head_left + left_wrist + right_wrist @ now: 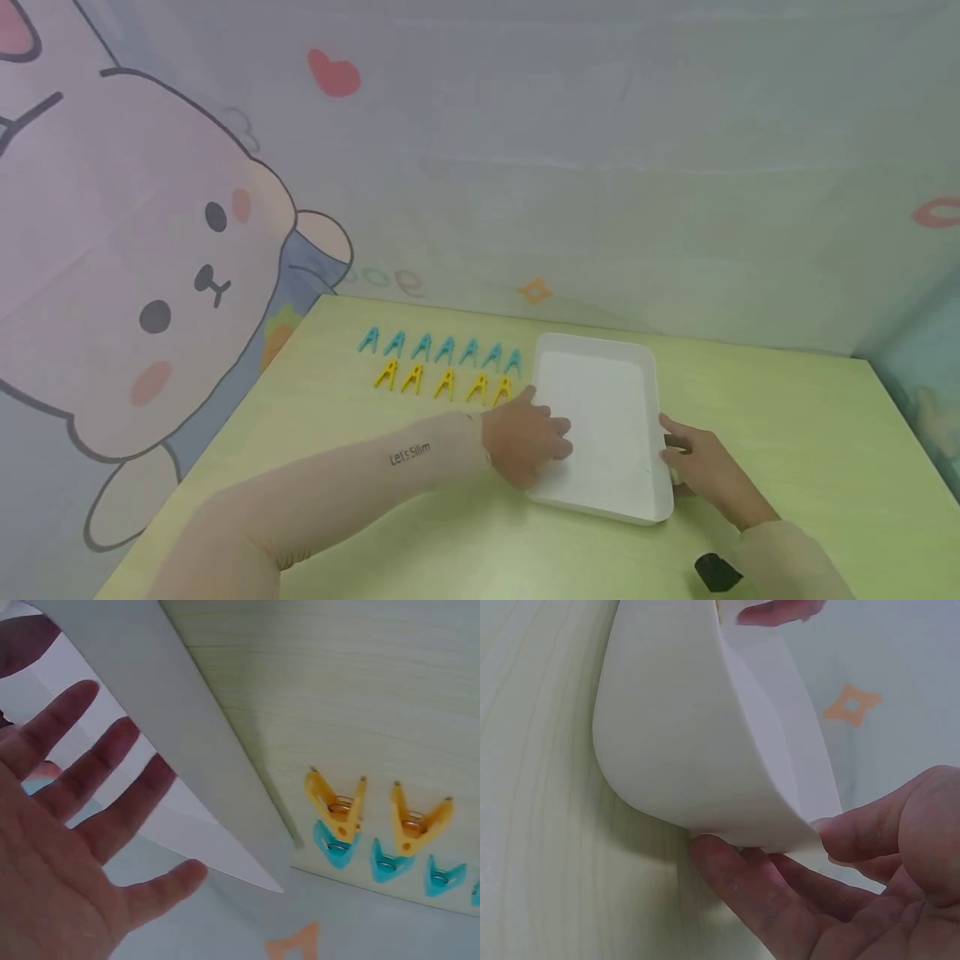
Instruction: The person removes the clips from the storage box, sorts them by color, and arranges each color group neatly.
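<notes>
A shallow white tray [600,425] stands on the table. My right hand [697,462] holds its right side; in the right wrist view the thumb [862,829] is at the rim and the other fingers [757,881] lie against the outer wall and underside. Over the tray's left edge reaches my left hand [525,437]. Its fingers [124,802] are spread and nearly straight, overlapping the tray wall in the left wrist view. Just left of the tray lie a row of blue clothespins [446,350] and, nearer to me, a row of yellow clothespins [445,385], several in each.
A black object [717,572] lies by my right sleeve at the near side. The pale green table [795,417] ends against a printed cloth [637,208] at the back. A large cartoon rabbit [187,250] on that cloth borders the table's left side.
</notes>
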Motion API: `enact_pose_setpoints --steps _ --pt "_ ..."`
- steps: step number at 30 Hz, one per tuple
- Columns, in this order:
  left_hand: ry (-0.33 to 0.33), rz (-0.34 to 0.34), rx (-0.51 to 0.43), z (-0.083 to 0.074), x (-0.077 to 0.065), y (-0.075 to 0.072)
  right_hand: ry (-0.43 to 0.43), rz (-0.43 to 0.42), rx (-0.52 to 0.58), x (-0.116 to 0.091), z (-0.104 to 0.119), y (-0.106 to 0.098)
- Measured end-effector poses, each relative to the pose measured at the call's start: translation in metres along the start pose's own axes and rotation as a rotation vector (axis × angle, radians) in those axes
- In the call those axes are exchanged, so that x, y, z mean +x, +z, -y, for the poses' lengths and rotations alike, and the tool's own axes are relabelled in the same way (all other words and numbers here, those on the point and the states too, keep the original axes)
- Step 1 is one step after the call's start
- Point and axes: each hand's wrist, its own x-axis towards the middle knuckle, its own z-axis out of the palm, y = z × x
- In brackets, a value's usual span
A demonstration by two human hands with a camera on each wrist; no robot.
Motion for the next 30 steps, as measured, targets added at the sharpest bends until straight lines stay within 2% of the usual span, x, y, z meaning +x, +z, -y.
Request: enact_pose_setpoints --steps 4,7,11,16,21,25,30 --pt "-0.074 0.126 0.021 -0.011 0.011 0.002 -0.002 0.008 -0.003 -0.001 -0.004 0.000" --pt "-0.120 0.171 0.021 -0.018 0.018 0.000 -0.005 0.001 -0.012 -0.002 -0.005 -0.001" --pt "-0.148 0.190 0.021 -0.023 0.022 -0.003 -0.017 -0.009 -0.014 -0.004 -0.004 -0.002" --pt "-0.142 0.161 0.017 -0.022 0.022 -0.005 -0.029 0.009 0.001 -0.004 -0.001 -0.002" --pt "-0.120 0.111 0.016 -0.012 0.025 0.000 -0.017 0.015 0.004 -0.003 0.001 -0.002" --pt "-0.085 0.055 -0.021 -0.002 0.029 0.008 -0.016 0.011 -0.006 -0.003 0.001 -0.002" --pt "-0.058 0.009 -0.072 0.003 0.034 0.011 -0.017 0.006 -0.014 -0.004 0.001 0.000"
